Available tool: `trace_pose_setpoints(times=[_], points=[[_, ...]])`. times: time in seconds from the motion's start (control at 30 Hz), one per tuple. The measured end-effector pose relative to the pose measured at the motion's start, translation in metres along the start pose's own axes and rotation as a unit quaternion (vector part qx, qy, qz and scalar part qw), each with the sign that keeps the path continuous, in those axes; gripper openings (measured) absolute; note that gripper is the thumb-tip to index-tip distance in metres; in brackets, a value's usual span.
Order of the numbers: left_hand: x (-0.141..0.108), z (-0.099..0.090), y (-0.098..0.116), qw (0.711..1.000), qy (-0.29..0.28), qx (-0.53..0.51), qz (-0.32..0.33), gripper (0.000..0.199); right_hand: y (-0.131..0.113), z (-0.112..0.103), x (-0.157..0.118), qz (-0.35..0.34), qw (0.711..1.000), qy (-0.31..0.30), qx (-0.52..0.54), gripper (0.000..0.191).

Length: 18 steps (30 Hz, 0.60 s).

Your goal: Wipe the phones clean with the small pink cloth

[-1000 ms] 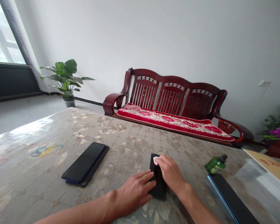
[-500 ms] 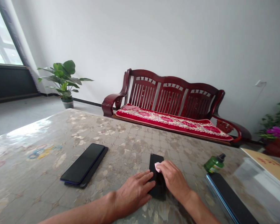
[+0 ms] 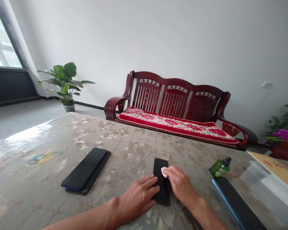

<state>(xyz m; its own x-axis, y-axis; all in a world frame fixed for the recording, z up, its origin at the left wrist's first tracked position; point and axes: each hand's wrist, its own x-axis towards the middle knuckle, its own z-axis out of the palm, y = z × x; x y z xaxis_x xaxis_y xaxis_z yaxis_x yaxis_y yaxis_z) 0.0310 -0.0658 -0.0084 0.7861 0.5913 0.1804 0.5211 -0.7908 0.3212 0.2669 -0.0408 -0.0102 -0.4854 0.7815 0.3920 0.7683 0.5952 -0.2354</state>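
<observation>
A black phone (image 3: 162, 191) lies flat on the patterned table (image 3: 124, 140), its screen side dark and glossy. My left hand (image 3: 140, 195) rests with fingers stretched out, the fingertips on the phone's left edge. In my right hand (image 3: 180, 182) a small pale pink cloth or wipe (image 3: 164, 172) is pinched, pressed against the upper right of the phone. Much of the wipe is hidden by the fingers. Left of my hands, a dark phone (image 3: 85, 169) lies on top of another dark flat device (image 3: 97, 174), slightly offset.
On the right stand a green bottle with a black cap (image 3: 220, 167), a dark phone stack with a blue edge (image 3: 238, 203) and a clear plastic box (image 3: 266, 182). Coloured rubber bands (image 3: 44, 157) lie far left. Behind the table is a red wooden bench (image 3: 172, 95).
My right hand has slid slightly to the right with the pink wipe across the phone. My left hand stays in place on the phone's edge.
</observation>
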Motion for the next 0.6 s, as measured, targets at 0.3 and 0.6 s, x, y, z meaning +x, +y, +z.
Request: trace_pose_setpoints(times=[0.3,0.6], points=[[0.001,-0.003,0.001,1.0,-0.006,-0.001,-0.007,0.044,0.013,0.01,0.02,0.022,0.998,0.035,-0.037,0.024],[-0.001,0.0,0.0,1.0,0.006,-0.013,-0.002,0.043,0.007,0.0,0.001,0.009,1.0,-0.004,0.007,0.025]])
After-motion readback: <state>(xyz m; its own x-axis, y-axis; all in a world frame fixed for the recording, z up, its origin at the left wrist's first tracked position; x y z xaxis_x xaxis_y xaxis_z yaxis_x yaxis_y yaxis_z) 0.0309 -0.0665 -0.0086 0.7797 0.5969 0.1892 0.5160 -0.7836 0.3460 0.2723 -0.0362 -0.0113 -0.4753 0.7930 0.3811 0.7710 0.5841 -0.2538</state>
